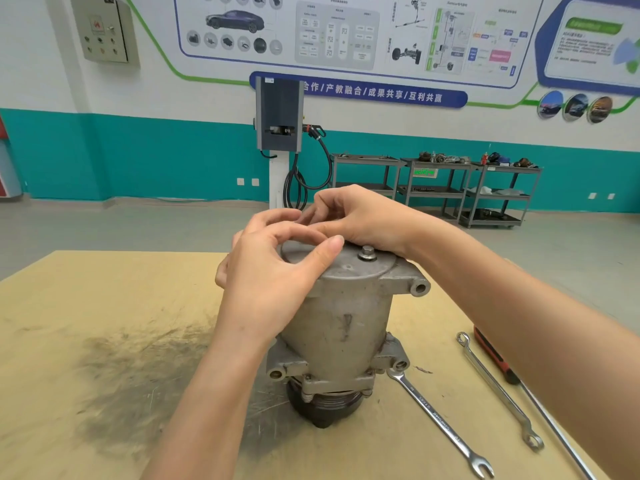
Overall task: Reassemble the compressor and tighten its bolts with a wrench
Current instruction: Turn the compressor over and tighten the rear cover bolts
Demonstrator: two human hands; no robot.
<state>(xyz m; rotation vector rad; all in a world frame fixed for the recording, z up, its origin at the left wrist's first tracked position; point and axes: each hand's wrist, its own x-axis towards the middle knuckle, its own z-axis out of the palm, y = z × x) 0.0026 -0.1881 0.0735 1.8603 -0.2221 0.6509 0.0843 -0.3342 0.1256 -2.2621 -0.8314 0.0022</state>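
A grey metal compressor [343, 317] stands upright on the wooden table [104, 306], black pulley end down. Its round top cover [356, 268] carries one hex bolt [367, 252] near the right side. My left hand [270, 278] grips the cover's left edge, fingers curled over the rim and thumb lying across the top. My right hand [356, 216] reaches over the cover's far side; its thumb and fingertips pinch something small at the rim, hidden behind my left fingers. A combination wrench [440, 420] lies on the table to the right of the compressor.
A second, slimmer wrench [498, 393] and a red-handled screwdriver [491, 355] lie further right, near the table's right edge. A dark greasy smear [138, 368] covers the table's left half. Beyond stand a charging post [278, 116] and grey shelf carts [433, 188].
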